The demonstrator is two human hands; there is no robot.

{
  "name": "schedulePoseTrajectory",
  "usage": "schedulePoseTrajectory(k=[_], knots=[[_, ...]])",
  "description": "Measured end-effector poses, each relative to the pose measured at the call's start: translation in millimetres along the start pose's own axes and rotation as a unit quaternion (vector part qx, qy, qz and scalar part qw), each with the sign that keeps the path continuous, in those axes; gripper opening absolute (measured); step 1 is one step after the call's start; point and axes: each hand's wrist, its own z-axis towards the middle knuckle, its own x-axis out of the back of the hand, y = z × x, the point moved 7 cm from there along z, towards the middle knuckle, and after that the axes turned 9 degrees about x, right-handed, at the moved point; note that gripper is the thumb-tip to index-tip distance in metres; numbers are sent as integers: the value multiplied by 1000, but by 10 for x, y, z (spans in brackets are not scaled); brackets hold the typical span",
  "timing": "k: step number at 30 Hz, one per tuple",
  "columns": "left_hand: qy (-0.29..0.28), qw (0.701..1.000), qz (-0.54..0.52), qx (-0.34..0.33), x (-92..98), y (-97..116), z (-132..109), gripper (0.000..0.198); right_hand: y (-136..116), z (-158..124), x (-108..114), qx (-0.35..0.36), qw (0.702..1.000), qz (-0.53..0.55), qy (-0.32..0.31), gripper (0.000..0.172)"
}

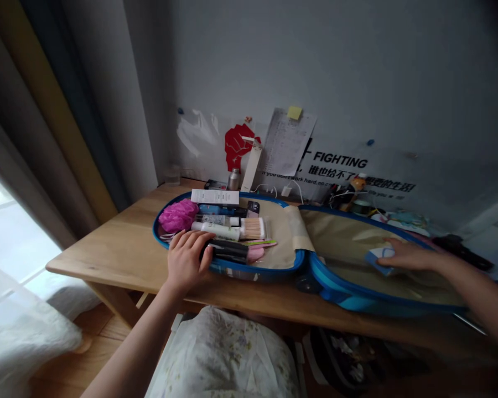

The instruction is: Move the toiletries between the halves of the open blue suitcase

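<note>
An open blue suitcase [302,260] with beige lining lies on the wooden desk [120,243]. Its left half holds a pink bath sponge [177,215], a long white box [214,197], white tubes [216,229], a pack of cotton swabs [252,228] and dark tubes [230,250]. My left hand [187,258] rests on the near rim of that half, fingers curled over the dark tubes. My right hand [409,257] lies flat in the right half, fingers pressed on a small white and blue packet [378,260].
Along the wall stand a silver can [234,179], a tall white box [251,166], bottles [357,185] and papers [286,141] with a "FIGHTING" sign. Curtains [66,110] hang at the left. A dark remote-like object [460,247] lies at the far right. My lap [224,354] is below the desk.
</note>
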Motion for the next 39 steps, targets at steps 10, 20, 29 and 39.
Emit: schedulePoseTrajectory(k=[10,20,29,39], knots=[[-1,1000,-4,0,12,17,6,35,-2140,-50,1175,294,954,22,64,105],[-3,1000,-2,2,22,22,14,34,-3723,56,760,485,875,10,-10,113],[-5,1000,-3,3,12,5,12,34,-3866,105,588,523,852,-18,-5,109],[-11,1000,-9,10,8,10,26,34,-3794,178,510,510,857,38,-61,115]])
